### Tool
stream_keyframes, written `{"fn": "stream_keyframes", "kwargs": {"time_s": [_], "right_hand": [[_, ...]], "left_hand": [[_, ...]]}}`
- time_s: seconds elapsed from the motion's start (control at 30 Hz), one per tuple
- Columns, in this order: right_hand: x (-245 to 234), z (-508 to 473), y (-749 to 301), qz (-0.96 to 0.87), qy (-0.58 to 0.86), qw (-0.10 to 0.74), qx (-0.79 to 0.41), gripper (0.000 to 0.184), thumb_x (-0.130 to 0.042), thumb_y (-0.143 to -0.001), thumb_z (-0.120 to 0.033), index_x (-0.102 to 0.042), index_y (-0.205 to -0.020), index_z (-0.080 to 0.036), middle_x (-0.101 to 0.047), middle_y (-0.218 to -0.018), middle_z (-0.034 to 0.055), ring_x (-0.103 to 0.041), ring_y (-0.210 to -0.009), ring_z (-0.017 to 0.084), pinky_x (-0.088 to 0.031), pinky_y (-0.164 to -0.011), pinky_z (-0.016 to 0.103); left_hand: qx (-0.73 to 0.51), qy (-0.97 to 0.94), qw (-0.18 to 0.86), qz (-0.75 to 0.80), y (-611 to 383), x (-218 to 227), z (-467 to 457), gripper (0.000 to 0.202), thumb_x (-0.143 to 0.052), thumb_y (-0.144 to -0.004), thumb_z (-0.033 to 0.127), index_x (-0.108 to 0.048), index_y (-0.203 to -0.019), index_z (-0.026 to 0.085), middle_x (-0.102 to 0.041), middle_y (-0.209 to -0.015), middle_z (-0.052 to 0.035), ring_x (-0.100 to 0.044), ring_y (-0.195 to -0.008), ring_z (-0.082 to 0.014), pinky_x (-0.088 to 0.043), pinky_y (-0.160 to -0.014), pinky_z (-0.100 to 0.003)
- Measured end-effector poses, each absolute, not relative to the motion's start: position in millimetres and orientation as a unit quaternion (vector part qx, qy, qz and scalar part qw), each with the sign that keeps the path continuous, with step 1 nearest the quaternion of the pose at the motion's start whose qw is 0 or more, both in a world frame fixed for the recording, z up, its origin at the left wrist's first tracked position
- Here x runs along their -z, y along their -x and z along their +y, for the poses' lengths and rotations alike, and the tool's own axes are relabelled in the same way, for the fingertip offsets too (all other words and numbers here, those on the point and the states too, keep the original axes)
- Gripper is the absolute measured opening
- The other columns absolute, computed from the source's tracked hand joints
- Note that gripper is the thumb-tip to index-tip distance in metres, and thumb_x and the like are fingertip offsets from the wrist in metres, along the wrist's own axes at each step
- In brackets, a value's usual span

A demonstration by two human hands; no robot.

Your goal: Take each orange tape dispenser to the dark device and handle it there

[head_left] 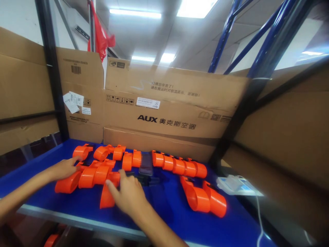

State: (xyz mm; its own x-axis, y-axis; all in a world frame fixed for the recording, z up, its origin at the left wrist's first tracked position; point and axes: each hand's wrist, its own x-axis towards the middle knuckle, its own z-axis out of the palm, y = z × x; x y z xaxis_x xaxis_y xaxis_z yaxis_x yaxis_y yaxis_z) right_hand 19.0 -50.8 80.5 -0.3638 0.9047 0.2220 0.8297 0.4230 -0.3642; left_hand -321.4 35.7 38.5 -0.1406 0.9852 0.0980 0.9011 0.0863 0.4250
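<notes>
The cardboard wall (123,115) backs the bench (195,228), so I judge the front edge the main drop risk. My right hand (130,192) has thumb and forefinger parted at the front orange ring (107,196); I cannot confirm a firm hold. A one-sided pinch could tip or roll this ring toward the edge. My left hand (63,169), forefinger extended, reaches over the outer-left orange ring (67,184); whether it grips is unclear. A sideways nudge could disturb the adjoining middle rings (102,174). Beyond my right hand lie the phone (146,164) and dark clips (147,180); a wide sweep could knock or scatter them.
</notes>
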Motion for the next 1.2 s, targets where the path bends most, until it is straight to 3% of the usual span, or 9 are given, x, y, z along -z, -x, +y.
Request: {"fn": "stream_keyframes", "kwargs": {"time_s": [0.2, 0.43, 0.53, 0.63, 0.7, 0.8, 0.9, 1.07, 1.2], "right_hand": [[-86.3, -48.4, -39.3, -0.816, 0.529, 0.228, -0.056, 0.053, -0.036, -0.096, -0.058, -0.058, -0.122, -0.017, -0.071, -0.086, 0.014, -0.07, -0.081, 0.032, -0.049, -0.067, 0.036], [-91.8, -41.9, -70.2, -0.775, 0.524, 0.341, -0.091, 0.043, -0.041, -0.097, -0.051, -0.064, -0.114, -0.02, -0.066, -0.067, 0.0029, -0.063, -0.062, 0.019, -0.04, -0.057, 0.024], [-94.2, -25.4, -87.9, -0.748, 0.476, 0.434, -0.161, 0.04, -0.042, -0.097, -0.048, -0.063, -0.117, -0.02, -0.063, -0.066, 0.0003, -0.059, -0.06, 0.016, -0.041, -0.058, 0.023], [-91.6, -2.1, -109.4, -0.688, 0.404, 0.547, -0.253, 0.055, -0.052, -0.092, -0.046, -0.045, -0.14, -0.019, -0.067, -0.097, 0.0057, -0.062, -0.076, 0.016, -0.049, -0.066, 0.026], [-86.4, 11.7, -125.4, -0.658, 0.359, 0.574, -0.33, 0.067, -0.055, -0.089, -0.047, -0.033, -0.147, -0.023, -0.06, -0.121, 0.009, -0.063, -0.082, 0.017, -0.051, -0.064, 0.027], [-76.1, 24.8, -145.9, -0.64, 0.33, 0.552, -0.421, 0.065, -0.057, -0.085, -0.049, -0.041, -0.144, -0.024, -0.063, -0.119, 0.0086, -0.065, -0.084, 0.019, -0.053, -0.066, 0.03], [-66.7, 31.9, -155.5, -0.616, 0.334, 0.572, -0.426, 0.06, -0.066, -0.08, -0.047, -0.052, -0.134, -0.024, -0.064, -0.123, 0.0098, -0.065, -0.097, 0.024, -0.054, -0.072, 0.032], [-54.3, 41.9, -155.9, -0.551, 0.364, 0.648, -0.378, 0.052, -0.072, -0.076, -0.046, -0.061, -0.12, -0.021, -0.066, -0.12, 0.0095, -0.061, -0.11, 0.026, -0.051, -0.091, 0.041], [-47.0, 47.0, -158.2, -0.519, 0.362, 0.675, -0.38, 0.046, -0.074, -0.074, -0.046, -0.065, -0.112, -0.021, -0.068, -0.115, 0.0079, -0.061, -0.109, 0.024, -0.048, -0.095, 0.041]], "left_hand": [[-0.254, -0.706, 0.045, 0.659, 319.9, -64.4, 24.9, 0.054, -0.048, -0.075, 0.026, -0.049, -0.128, 0.031, -0.069, -0.09, 0.008, -0.064, -0.082, -0.0184, -0.042, -0.068, -0.022], [-0.345, -0.662, -0.089, 0.659, 295.2, -139.8, 15.6, 0.045, -0.048, -0.081, 0.034, -0.056, -0.125, 0.028, -0.056, -0.1, 0.0038, -0.054, -0.068, -0.0086, -0.044, -0.069, -0.022], [-0.467, -0.675, 0.026, 0.57, 238.3, -155.1, 6.7, 0.048, -0.055, -0.082, 0.037, -0.054, -0.128, 0.024, -0.053, -0.115, -0.0004, -0.059, -0.071, -0.0094, -0.048, -0.063, -0.022], [-0.537, -0.69, 0.138, 0.466, 159.6, -146.6, -2.9, 0.04, -0.057, -0.083, 0.031, -0.059, -0.122, 0.025, -0.054, -0.119, -0.0042, -0.061, -0.085, -0.0165, -0.052, -0.065, -0.026], [-0.568, -0.689, 0.182, 0.411, 108.6, -132.0, -7.0, 0.034, -0.056, -0.082, 0.024, -0.063, -0.115, 0.026, -0.057, -0.116, -0.0057, -0.059, -0.103, -0.0223, -0.055, -0.073, -0.029], [-0.598, -0.666, 0.258, 0.363, 48.9, -107.3, -7.4, 0.03, -0.058, -0.081, 0.021, -0.067, -0.109, 0.026, -0.057, -0.116, -0.0085, -0.057, -0.109, -0.0254, -0.055, -0.072, -0.03], [-0.627, -0.626, 0.323, 0.333, 12.0, -87.1, -1.6, 0.026, -0.061, -0.079, 0.022, -0.069, -0.104, 0.026, -0.058, -0.113, -0.0088, -0.06, -0.102, -0.0234, -0.054, -0.073, -0.03], [-0.649, -0.486, 0.493, 0.316, -3.4, -62.2, 18.5, 0.028, -0.07, -0.073, 0.032, -0.07, -0.099, 0.02, -0.063, -0.084, -0.0041, -0.06, -0.072, -0.0153, -0.047, -0.063, -0.025], [-0.705, -0.35, 0.506, 0.354, 23.1, -40.0, 37.9, 0.037, -0.073, -0.066, 0.038, -0.069, -0.098, 0.018, -0.057, -0.069, 0.0014, -0.053, -0.058, -0.0114, -0.039, -0.05, -0.021]]}}
